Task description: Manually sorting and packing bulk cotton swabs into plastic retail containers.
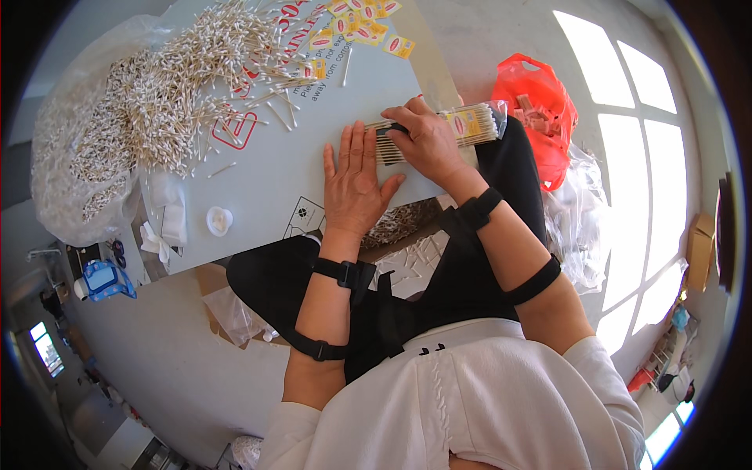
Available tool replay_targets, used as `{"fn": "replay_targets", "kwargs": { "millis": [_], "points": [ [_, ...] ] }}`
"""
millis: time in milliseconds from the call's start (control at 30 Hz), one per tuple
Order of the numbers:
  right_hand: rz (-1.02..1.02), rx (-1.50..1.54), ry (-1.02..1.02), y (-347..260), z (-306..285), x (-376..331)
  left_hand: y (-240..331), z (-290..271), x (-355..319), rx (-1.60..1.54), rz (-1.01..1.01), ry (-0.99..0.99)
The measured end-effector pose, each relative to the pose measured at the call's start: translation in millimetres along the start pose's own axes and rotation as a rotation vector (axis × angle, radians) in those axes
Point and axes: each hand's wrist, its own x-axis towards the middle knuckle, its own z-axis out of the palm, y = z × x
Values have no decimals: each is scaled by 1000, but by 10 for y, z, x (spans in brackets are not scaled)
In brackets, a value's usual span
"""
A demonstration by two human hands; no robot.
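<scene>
My left hand lies flat on the grey table, palm down, its fingers stretched out beside a clear pack of cotton swabs. The pack lies along the table's right side, with a yellow card inside it and rows of swabs showing through. Over its left part, my right hand bends its fingers and thumb down onto the pack. Something black shows at those fingertips; its kind I cannot make out. A large heap of loose cotton swabs covers the table's far left, partly inside a clear plastic bag.
Several yellow cards lie at the far edge. A small white dish and white pieces sit near the left corner. Right of the table hangs a red bag above clear plastic. More swabs lie below, between my thighs.
</scene>
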Motion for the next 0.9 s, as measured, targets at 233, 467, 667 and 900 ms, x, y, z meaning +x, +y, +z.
{"fn": "replay_targets", "kwargs": {
  "millis": [233,467,667,900],
  "points": [
    [-107,5,-205,62,-124,-2,21,-6,-9,6,-11,-3],
    [-279,-121,-198,39,-178,-115,70,1,-23,-11,-18,12],
    [-289,-111,-194,64,-169,-132,96,-8,-24,-19,-26,-5],
    [103,576,151,-54,121,-200,24,6,136,-483,-51,312]
  ]
}}
